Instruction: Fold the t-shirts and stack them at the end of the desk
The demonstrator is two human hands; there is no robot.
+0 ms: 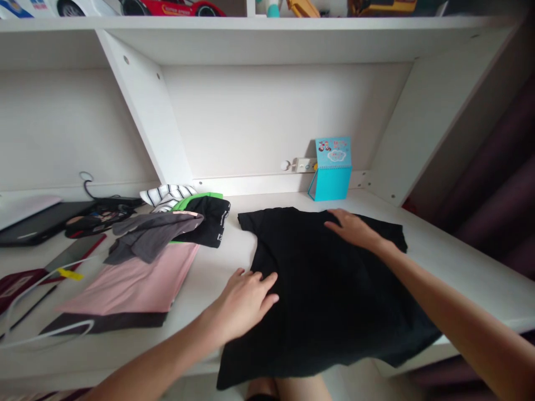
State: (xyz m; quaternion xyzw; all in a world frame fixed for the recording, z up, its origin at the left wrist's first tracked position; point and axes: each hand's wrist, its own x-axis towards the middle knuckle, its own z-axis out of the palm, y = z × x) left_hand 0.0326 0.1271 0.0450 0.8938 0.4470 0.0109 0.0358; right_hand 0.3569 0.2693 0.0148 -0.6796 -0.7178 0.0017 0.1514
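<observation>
1. Garment: a black short-sleeved shirt (pixel 309 301) lies spread on the desk (pixel 455 273), filling the centre and lower right of the frame. Sleeves point out to either side; the lower edge hangs past the desk's front at bottom centre.
2. Left hand (pixel 246 303), lower centre: palm down over the shirt's left edge. Fingers parted and loosely bent, thumb apart; nothing seen gripped.
3. Right hand (pixel 353 227), right of centre: resting on the shirt near its top edge. Fingers extended, thumb apart; no pinch of cloth visible, though the undersides are hidden.
4. Done, by my reading: the shirt is opened out and mostly flat, with no fold across its body.
5. Left, by my reading: slight creases and a wavy lower edge, should a flatter lay be wanted.
6. Nearby, left of centre: pink cloth (pixel 134 284) lies flat over dark cloth (pixel 108 322). On and behind it, a looser group: grey cloth (pixel 150 236), black lettered cloth (pixel 213 223), green cloth (pixel 215 195), striped cloth (pixel 165 196).
7. Upper right of centre: blue desk calendar (pixel 332 184), standing behind the shirt, apart from both hands.
</observation>
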